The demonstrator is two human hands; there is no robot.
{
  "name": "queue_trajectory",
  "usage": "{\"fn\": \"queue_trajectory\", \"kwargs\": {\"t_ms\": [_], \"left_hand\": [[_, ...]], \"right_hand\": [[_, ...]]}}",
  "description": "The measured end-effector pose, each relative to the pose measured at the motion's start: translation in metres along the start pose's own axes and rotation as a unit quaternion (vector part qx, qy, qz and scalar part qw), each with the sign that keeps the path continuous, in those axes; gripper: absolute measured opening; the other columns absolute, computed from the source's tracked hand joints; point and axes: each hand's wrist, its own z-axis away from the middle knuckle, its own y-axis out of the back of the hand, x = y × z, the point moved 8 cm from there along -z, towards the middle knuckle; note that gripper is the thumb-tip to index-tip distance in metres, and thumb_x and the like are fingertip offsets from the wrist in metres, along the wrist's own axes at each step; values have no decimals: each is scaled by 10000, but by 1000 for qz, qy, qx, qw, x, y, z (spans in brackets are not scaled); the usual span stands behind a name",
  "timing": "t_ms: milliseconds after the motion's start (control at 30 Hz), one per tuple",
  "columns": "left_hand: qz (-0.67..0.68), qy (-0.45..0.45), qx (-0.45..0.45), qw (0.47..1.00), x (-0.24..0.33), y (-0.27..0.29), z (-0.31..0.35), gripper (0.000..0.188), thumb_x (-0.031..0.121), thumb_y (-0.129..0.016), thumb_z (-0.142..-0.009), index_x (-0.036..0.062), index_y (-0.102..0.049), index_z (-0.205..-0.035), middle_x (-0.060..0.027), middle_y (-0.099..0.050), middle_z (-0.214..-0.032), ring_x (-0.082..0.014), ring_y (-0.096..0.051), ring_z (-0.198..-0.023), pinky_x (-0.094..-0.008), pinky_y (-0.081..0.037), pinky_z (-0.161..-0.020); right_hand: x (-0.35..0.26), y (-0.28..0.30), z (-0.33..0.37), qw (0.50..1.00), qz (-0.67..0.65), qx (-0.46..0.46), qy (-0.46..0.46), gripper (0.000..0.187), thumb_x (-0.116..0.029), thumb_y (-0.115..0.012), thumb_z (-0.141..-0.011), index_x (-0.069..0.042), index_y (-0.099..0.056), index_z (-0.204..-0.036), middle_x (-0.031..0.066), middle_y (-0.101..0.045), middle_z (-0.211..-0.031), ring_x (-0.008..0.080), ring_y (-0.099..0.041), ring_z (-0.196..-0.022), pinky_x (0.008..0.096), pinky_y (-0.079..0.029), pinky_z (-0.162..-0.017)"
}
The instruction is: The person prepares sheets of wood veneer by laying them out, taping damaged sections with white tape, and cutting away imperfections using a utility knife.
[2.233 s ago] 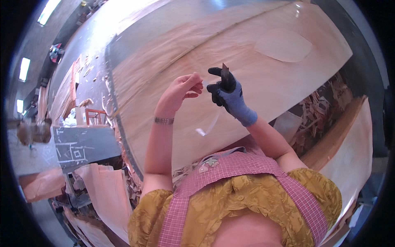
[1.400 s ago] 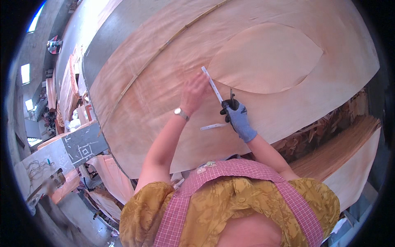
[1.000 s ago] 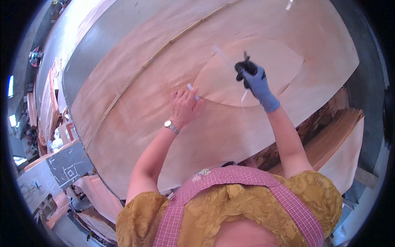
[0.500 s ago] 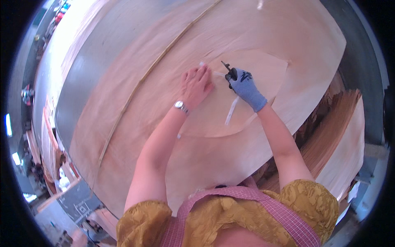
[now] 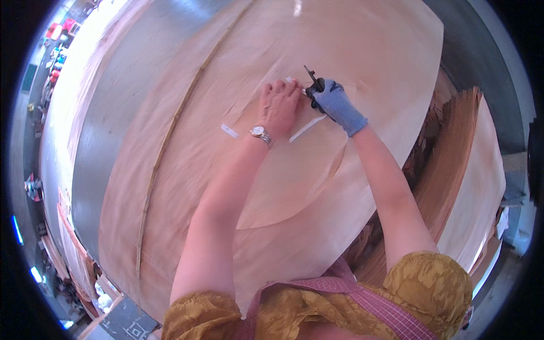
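Carefully, the left hand [image 5: 280, 106], fingers together, should press evenly the white tape [image 5: 289, 80] on the veneer [image 5: 391, 85], right of the bamboo stick [image 5: 185, 102], while the gloved right hand [image 5: 333, 102] grips the dark tool [image 5: 312, 75].

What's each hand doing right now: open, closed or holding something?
Left hand: palm-down over the sheet, beside a white strip; whether it grips anything cannot be told.
Right hand: gloved, closed on a dark tool.

- super bright white glare [image 5: 82, 71] washing out the upper left
- little glowing patches [image 5: 36, 274] down the left edge, windows or lamps, can't tell
- blurry colourful clutter [image 5: 55, 32] behind that
- plain grey surface [image 5: 484, 85] curving down the right
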Motion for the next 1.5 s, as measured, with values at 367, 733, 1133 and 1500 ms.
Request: {"fn": "queue_trajectory", "kwargs": {"t_ms": [367, 733, 1133, 1500], "left_hand": [[-4, 11, 16, 1000, 1, 3, 7, 428, 272, -642, -819, 114, -611, -1215, -4, -564, -1343, -225, -513, -1139, -411, -363, -933], [8, 10, -10, 1000, 9, 6, 4, 409, 275, -624, -838, 100, -607, -1207, -33, -557, -1349, -242, -498, -1169, -424, -342, -972], [40, -55, -13, 998, 102, -38, -51, 603, 305, -596, -884, 126, -429, -1434, -41, -415, -1490, -250, -418, -1293, -445, -315, -1043], [56, -48, -117, 990, 132, -56, -56, 705, 578, -575, -841, 202, -464, -1427, -102, -365, -1515, -297, -346, -1343, -499, -223, -1085]], "right_hand": [[-24, 64, 26, 981, 48, -148, -120, 295, -317, -702, -846, -26, -647, -836, 69, -645, -663, 131, -562, -525, 296, -443, -487], [-4, 116, 8, 996, 85, -26, -6, 232, -252, -694, -816, -21, -686, -835, 68, -652, -663, 131, -548, -502, 279, -439, -473], [56, 150, 46, 979, -126, -53, -153, 272, -334, -706, -824, -63, -689, -797, 5, -627, -697, 79, -491, -538, 246, -358, -453], [64, 175, 41, 880, 393, 152, 221, 326, -332, -685, -860, -14, -616, -853, 132, -646, -702, 213, -630, -594, 377, -486, -545]]}}
